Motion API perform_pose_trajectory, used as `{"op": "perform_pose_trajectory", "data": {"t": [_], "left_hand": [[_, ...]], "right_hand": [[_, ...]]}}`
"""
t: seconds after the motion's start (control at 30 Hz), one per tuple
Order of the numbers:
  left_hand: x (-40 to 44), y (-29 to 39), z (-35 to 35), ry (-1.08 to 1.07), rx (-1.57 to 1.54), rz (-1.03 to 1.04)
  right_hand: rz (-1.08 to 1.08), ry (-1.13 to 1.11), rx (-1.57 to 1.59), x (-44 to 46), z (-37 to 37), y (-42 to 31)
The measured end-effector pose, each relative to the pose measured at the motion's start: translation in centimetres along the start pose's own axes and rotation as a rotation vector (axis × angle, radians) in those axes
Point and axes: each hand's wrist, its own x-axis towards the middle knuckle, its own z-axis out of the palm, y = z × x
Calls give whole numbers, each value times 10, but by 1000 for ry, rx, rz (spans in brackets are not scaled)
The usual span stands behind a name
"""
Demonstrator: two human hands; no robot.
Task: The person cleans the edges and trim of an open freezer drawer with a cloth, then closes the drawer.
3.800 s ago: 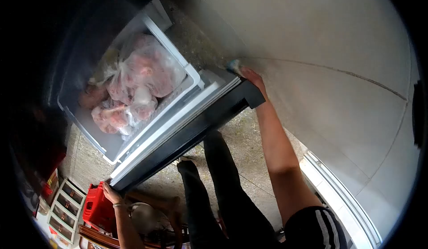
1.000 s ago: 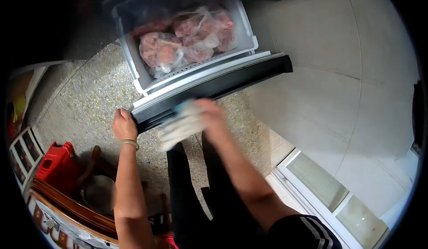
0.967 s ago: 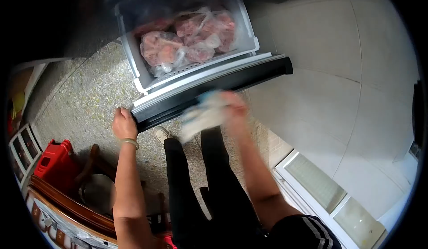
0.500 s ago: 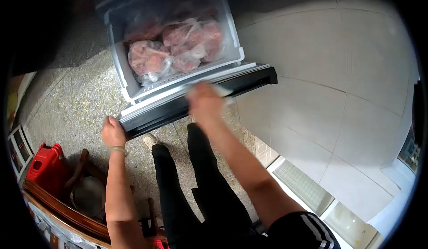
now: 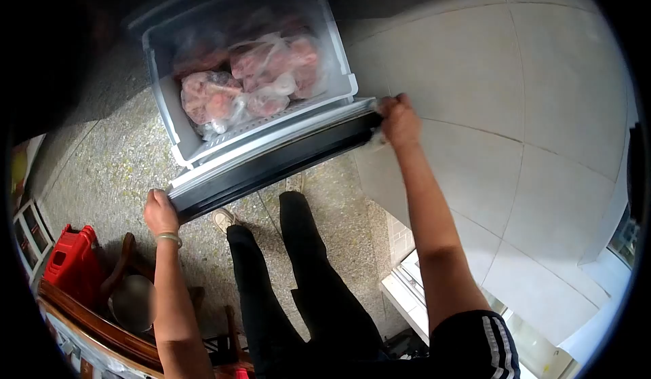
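Note:
An open freezer drawer [image 5: 167, 122] with a black front [image 5: 271, 167] stands pulled out over the floor. Inside it lie several clear plastic bags of pink frozen meat [image 5: 211, 99]. My left hand [image 5: 161, 213], with a bracelet at the wrist, grips the left end of the drawer front. At the other end, my right hand [image 5: 401, 122] is closed over the corner, pressing a pale cloth [image 5: 378, 138] against it; the cloth is mostly hidden by the hand and the drawer's edge.
A red plastic crate [image 5: 72, 262] stands at the lower left, beside a round metal pot [image 5: 131, 303] and a wooden furniture edge [image 5: 102, 325]. Grey tiled wall [image 5: 461, 73] rises on the right. My legs and one pale shoe [image 5: 223, 219] are below the drawer.
My right hand has moved with the cloth from the middle of the drawer front to its right end. My left hand keeps hold of the left end. The drawer appears further left in view.

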Motion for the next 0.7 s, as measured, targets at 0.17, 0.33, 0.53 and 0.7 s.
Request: {"op": "perform_pose_trajectory", "data": {"t": [0.17,0.33,0.53,0.7], "left_hand": [[1,2,3,-2,55,-63],[2,4,3,-43,98,-108],[-13,111,0,69,-220,563],[-6,183,38,-334,-297,709]], "right_hand": [[56,-138,36,-5,-3,-26],[-137,-551,165,-41,-43,-148],[-336,-376,447,-72,-28,-184],[-198,-344,46,-33,-26,-93]]}}
